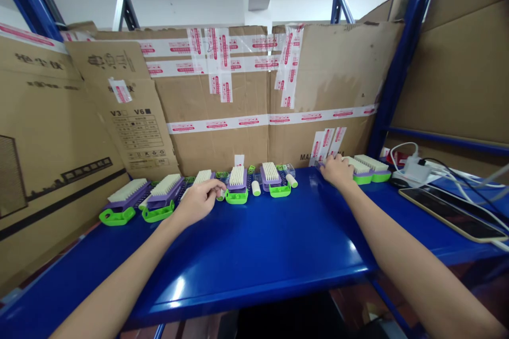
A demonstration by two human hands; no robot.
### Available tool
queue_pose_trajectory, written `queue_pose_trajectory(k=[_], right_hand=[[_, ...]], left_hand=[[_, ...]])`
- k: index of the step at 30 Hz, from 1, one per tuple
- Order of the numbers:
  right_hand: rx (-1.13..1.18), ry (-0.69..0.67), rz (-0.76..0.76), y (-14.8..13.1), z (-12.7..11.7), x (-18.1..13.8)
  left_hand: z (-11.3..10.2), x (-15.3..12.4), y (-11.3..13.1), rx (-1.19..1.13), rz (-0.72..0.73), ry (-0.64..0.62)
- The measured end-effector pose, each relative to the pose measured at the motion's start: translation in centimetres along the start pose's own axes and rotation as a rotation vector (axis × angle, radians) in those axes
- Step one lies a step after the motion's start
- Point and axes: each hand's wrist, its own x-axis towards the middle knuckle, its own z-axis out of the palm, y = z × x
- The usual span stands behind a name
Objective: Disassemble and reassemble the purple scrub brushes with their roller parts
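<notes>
My left hand [201,201] hovers over the left middle of the blue shelf, fingers curled together. Beside its fingertips is a short white cylinder with a green end [220,195]; whether they grip anything is hidden. My right hand [338,170] reaches to the back right, its fingers closed at a clear plastic piece [318,163] by the cardboard. Between the hands lie two purple brush heads with pale bristles [237,176] [270,171], each with a bright green part [236,197] [280,190] in front. More white cylinders [255,188] [291,180] lie beside them.
More bristle brushes [128,190] [166,184] stand at the left, and green-based ones [372,164] at the right. A phone [451,213], white cables and a charger [417,168] occupy the right end. Taped cardboard [222,145] walls the back; blue posts [401,63] rise at the sides.
</notes>
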Motion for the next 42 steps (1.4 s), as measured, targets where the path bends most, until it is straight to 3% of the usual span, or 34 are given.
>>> queue_pose_trajectory(k=[22,42], right_hand=[[-0.040,-0.176,-0.084,-1.4,-4.1,-1.0],[0.095,-0.268,-0.397,-7.2,-5.6,-7.4]], left_hand=[[0.3,-0.1,0.5,-0.017,0.027,-0.046],[0.6,-0.4,1.9,0.003,0.079,-0.031]])
